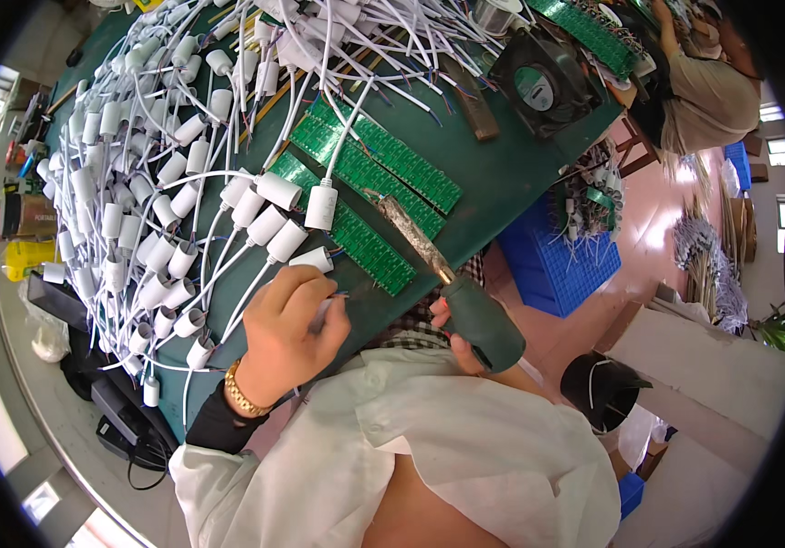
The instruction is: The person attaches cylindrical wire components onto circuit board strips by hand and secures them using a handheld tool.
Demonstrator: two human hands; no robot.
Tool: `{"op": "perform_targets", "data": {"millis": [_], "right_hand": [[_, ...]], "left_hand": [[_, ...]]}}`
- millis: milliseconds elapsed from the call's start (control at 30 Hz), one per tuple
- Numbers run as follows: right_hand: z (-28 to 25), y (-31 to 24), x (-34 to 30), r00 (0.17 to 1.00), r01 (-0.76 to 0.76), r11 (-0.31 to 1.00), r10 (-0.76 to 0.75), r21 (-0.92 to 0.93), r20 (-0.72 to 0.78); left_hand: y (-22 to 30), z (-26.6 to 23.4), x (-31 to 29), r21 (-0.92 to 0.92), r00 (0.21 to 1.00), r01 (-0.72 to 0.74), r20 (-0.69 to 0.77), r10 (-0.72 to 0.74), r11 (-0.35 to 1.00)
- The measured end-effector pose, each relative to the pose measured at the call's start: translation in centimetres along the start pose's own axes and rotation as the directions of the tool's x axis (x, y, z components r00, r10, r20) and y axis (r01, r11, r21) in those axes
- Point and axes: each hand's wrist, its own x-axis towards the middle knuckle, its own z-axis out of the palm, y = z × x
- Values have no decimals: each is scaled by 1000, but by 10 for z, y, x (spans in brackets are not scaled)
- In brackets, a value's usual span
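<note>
- The soldering iron [454, 290] sits just right of the frame's middle, green handle toward the lower right, tip pointing up-left, over the green circuit boards [397, 167].
- The right hand [456, 338] is wrapped around that handle, mostly hidden behind it.
- The left hand [294, 320] is well apart from the right, near the middle of the frame, fingers curled in. Something pale shows by the thumb, but honestly can't tell if it's pinched.
- One white socket [321, 206] with its cable lies over the boards; a big messy pile of white sockets [173, 169] fills the upper left of the green table [511, 187].
- Up top, right of center, there's a black fan [543, 87].
- Container-wise: a blue crate [552, 274] right of center, with a tangle of wired sockets and boards [589, 205] at its top edge. Can't tell how deep they go.
- Far left, a yellow bottle [29, 259], contents unclear, and a clear plastic bag [45, 333] with something pale inside.
- Upper right corner, a co-worker's beige sleeve [703, 96].
</note>
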Motion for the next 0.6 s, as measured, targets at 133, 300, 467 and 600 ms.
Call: {"op": "perform_targets", "data": {"millis": [133,300,467,600], "right_hand": [[18,-2,-2,988,-120,985,131,125,-85],[25,-6,-18,696,-665,683,713,302,-79],[35,68,-132,951,-200,925,263,324,-163],[29,40,-100,937,-333,933,344,139,-63]], "left_hand": [[-14,16,12,286,986,-167,64,155,943],[-21,30,9,292,994,-110,37,103,950],[-19,42,7,272,998,-24,63,7,962],[-32,40,-6,165,999,7,52,-15,986]]}}
